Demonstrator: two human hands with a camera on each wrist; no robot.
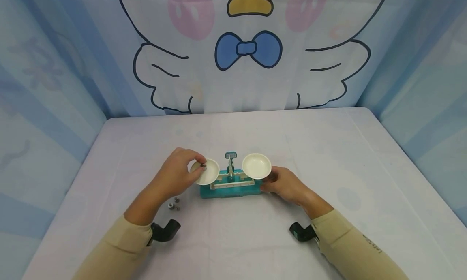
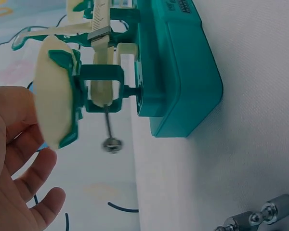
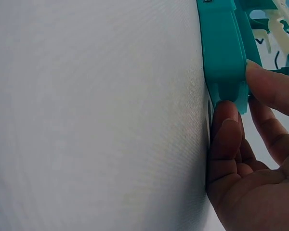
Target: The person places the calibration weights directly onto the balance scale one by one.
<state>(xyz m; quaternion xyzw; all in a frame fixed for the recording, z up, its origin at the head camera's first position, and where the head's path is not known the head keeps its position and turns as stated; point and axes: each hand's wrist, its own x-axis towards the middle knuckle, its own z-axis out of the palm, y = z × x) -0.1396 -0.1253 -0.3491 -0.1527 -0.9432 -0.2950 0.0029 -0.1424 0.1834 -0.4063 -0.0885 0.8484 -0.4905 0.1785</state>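
Head view: nearest, the left wrist camera [image 1: 166,230] could knock the loose weights [image 1: 171,206] just beyond, toward the table's [image 1: 240,251] left edge. Farther, the left hand [image 1: 178,171] pinches a weight [image 1: 203,165] at the left pan [image 1: 212,173]; a slip might drop it (or jolt the pan). Mid-table, the right hand [image 1: 286,184] grips the scale [image 1: 231,192]; tugging could shift it. A curtain [image 1: 248,85] hangs behind.

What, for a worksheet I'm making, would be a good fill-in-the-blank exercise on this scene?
1. The balance has ____ round pans.
2. The ____ hand grips the balance's base.
3. Loose metal weights lie nearer the ____ hand.
4. The bow printed on the backdrop is ____.

Missing words: two; right; left; blue
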